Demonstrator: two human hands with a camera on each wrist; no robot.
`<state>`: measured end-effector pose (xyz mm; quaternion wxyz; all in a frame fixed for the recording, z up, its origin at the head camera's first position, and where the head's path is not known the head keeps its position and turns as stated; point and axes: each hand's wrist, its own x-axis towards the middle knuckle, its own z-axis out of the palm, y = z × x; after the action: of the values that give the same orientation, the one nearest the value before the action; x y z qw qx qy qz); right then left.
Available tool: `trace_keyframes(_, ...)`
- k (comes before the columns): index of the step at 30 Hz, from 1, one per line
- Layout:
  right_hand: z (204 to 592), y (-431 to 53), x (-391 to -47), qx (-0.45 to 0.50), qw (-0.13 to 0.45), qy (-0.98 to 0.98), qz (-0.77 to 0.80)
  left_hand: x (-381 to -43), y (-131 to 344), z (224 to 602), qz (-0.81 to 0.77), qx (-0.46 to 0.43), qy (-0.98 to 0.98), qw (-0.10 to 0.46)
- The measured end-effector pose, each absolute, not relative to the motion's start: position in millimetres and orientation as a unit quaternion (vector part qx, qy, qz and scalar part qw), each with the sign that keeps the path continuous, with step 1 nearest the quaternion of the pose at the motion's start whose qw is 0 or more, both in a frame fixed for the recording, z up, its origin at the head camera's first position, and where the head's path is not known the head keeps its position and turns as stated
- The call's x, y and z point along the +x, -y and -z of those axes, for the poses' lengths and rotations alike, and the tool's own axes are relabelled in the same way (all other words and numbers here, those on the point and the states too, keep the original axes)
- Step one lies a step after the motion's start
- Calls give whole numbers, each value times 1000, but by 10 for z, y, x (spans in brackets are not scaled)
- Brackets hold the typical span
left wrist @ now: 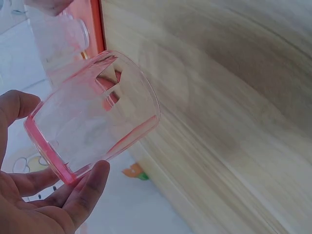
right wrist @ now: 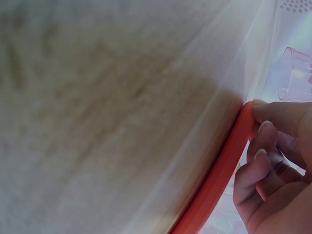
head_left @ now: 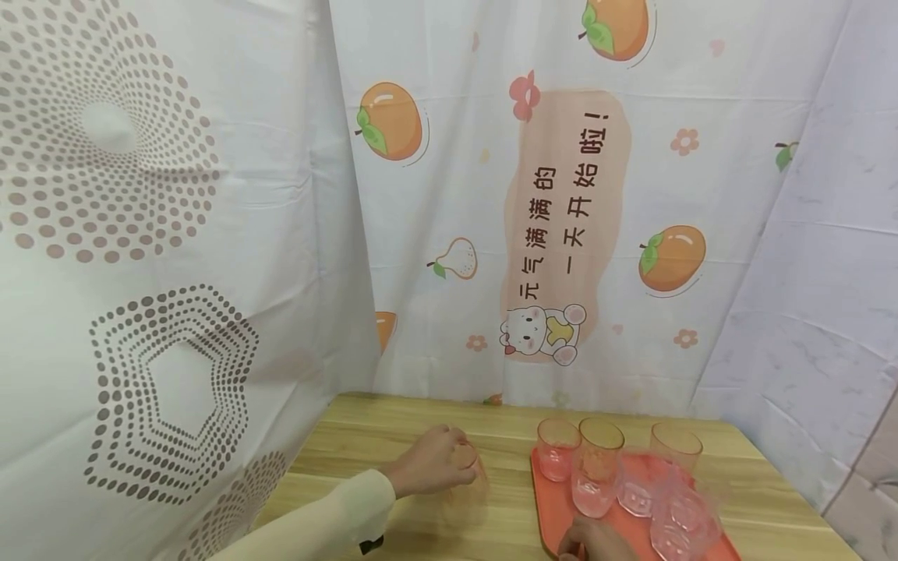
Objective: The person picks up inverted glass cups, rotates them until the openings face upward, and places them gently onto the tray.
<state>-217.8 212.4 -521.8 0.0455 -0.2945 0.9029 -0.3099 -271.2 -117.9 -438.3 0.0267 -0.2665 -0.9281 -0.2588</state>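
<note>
My left hand (head_left: pixel 438 461) holds a clear pink-tinted glass (left wrist: pixel 92 117) by its thick base, thumb on one side and fingers on the other. The glass is upside down, its mouth toward the wooden table, left of the red tray (head_left: pixel 547 510). In the left wrist view, a gap seems to separate its rim from the wood, though contact is hard to judge. At the tray's near left edge is my right hand (head_left: pixel 596 539). Its thumb and curled fingers (right wrist: pixel 252 173) pinch the tray's raised rim, as the right wrist view shows.
Several clear glasses crowd the tray, among them an upright one (head_left: pixel 557 452) at the back left and an amber-rimmed one (head_left: pixel 596 483) beside it. Some overlap and are hard to separate. Printed curtains (head_left: pixel 449 312) hang behind and left of the wooden table (head_left: pixel 337 452).
</note>
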Motion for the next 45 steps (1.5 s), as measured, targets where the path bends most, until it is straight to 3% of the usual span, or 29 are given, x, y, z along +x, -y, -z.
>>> trace_keyframes(29,5174,-2118,-2173,-279,62,-911,297,-2524,987,4498,314,-303,900,-18)
trace_keyframes(36,5170,-2110,-2184,-275,61,-913,295,-2588,986,4560,393,-299,868,-54)
trace_keyframes(45,5061,-2015,-2104,-243,65,-889,382,-2530,970,4584,526,-213,814,-127)
